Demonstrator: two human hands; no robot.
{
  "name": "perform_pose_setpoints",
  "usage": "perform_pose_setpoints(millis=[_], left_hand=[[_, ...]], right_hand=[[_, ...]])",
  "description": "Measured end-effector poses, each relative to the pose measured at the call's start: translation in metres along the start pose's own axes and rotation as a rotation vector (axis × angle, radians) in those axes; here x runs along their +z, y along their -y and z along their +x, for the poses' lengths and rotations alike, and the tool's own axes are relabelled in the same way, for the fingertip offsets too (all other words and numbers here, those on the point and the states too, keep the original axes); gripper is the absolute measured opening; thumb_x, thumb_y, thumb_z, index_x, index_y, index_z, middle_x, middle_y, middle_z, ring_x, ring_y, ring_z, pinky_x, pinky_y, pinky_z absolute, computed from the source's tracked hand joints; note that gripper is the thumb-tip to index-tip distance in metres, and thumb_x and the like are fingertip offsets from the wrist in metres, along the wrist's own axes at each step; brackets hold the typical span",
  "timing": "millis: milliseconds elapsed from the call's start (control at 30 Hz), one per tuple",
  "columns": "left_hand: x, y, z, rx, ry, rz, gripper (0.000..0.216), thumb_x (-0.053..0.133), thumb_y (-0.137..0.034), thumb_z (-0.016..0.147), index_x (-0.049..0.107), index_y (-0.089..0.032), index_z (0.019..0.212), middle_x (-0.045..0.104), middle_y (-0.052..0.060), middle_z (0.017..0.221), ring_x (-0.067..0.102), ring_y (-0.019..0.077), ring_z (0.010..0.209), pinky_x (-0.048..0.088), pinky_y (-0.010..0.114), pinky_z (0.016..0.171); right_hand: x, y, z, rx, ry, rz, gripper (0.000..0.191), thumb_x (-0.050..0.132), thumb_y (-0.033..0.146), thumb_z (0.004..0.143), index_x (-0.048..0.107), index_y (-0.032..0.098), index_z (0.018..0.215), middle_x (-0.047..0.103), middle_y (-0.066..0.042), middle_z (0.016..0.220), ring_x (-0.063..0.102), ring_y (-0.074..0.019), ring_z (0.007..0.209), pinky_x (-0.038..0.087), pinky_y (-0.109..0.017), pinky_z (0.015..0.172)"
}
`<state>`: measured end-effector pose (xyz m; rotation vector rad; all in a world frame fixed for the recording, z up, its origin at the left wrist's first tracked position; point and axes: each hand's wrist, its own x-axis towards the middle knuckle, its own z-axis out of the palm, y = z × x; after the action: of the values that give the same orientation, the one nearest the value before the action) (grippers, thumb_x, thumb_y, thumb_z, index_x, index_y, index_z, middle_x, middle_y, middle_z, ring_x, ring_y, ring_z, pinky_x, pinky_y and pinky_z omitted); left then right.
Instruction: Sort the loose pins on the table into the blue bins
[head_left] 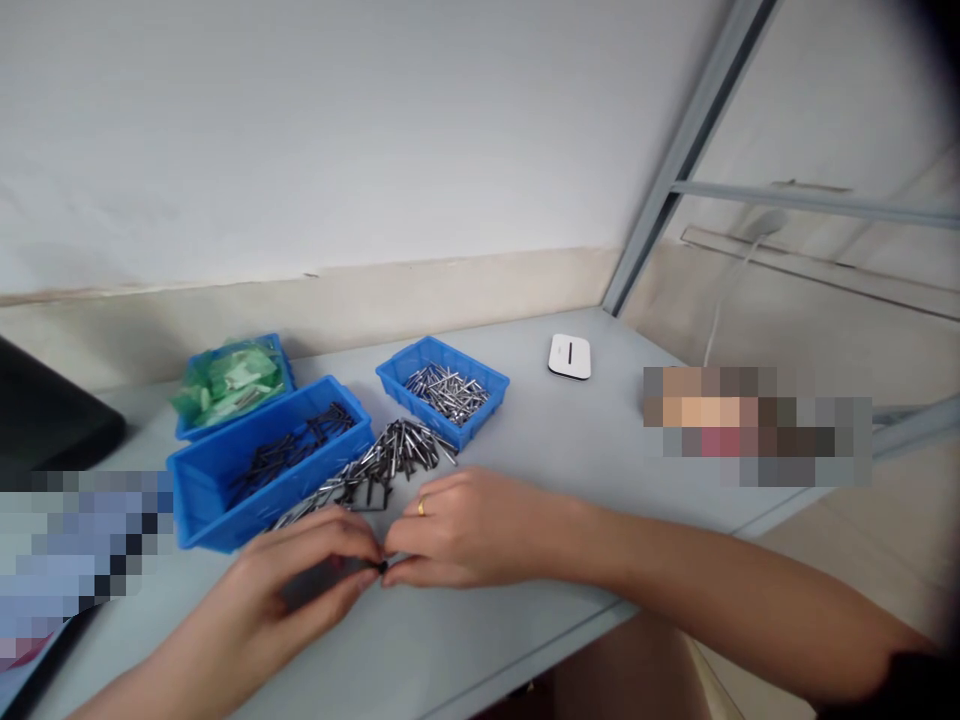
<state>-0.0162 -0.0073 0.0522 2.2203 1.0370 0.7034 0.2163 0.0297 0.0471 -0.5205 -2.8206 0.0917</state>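
My left hand (300,580) and my right hand (465,530) meet tip to tip low over the grey table. Each is closed in a pinch. Between the fingertips shows a small dark piece (383,567), mostly hidden, so its kind cannot be made out. Just beyond my hands lies a loose heap of slim black and silver metal pieces (401,447). Behind my left hand, a long blue bin (217,525) contains thin black pieces (289,455). A smaller blue bin (480,432) farther back contains many shiny metal pins (450,392).
Another blue bin (283,365) at the back left holds a green plastic bag (236,382). Toward the back right sits a white box-like device (570,357). A dark object (52,410) stands at the left edge. Metal frame bars (675,190) rise at the right.
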Motion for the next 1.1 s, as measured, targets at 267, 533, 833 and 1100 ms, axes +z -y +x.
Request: perform_pose_setpoints(millis=[267,533,833,1100], left_hand=[[-0.002,0.002,-0.003,-0.006,-0.026,0.062,0.014,0.053,-0.026,0.093,0.064,-0.025,0.084,0.072,-0.004,0.077,0.068,0.0120,0.068,0.053,0.017,0.065],[0.001,0.010,-0.003,0.103,0.038,0.138,0.012,0.056,-0.026,0.096,0.062,-0.024,0.086,0.067,-0.005,0.074,0.064,0.0102,0.065,0.050,0.015,0.061],[-0.002,0.007,0.002,0.202,0.113,0.187,0.013,0.054,-0.021,0.099,0.065,-0.027,0.097,0.068,-0.003,0.085,0.067,0.0116,0.075,0.052,0.016,0.068],[-0.002,0.007,0.000,0.171,0.111,0.184,0.014,0.054,-0.023,0.099,0.066,-0.027,0.100,0.069,-0.001,0.088,0.069,0.0137,0.078,0.055,0.018,0.071]], right_hand=[[0.006,-0.001,-0.003,-0.011,-0.176,0.023,0.036,0.036,0.043,0.107,0.062,0.019,0.108,0.068,0.001,0.073,0.063,-0.0137,0.073,0.043,-0.025,0.064],[0.003,0.001,-0.002,-0.040,-0.184,0.018,0.032,0.034,0.037,0.108,0.060,0.020,0.112,0.068,0.001,0.074,0.062,-0.0126,0.071,0.041,-0.024,0.063],[0.001,0.003,-0.005,-0.055,-0.134,-0.020,0.022,0.042,0.026,0.103,0.062,0.020,0.096,0.064,0.003,0.072,0.057,-0.0110,0.066,0.036,-0.026,0.059],[0.000,0.000,-0.005,-0.038,-0.130,-0.030,0.018,0.045,0.026,0.100,0.060,0.019,0.094,0.064,0.003,0.071,0.058,-0.0116,0.066,0.038,-0.026,0.059]])
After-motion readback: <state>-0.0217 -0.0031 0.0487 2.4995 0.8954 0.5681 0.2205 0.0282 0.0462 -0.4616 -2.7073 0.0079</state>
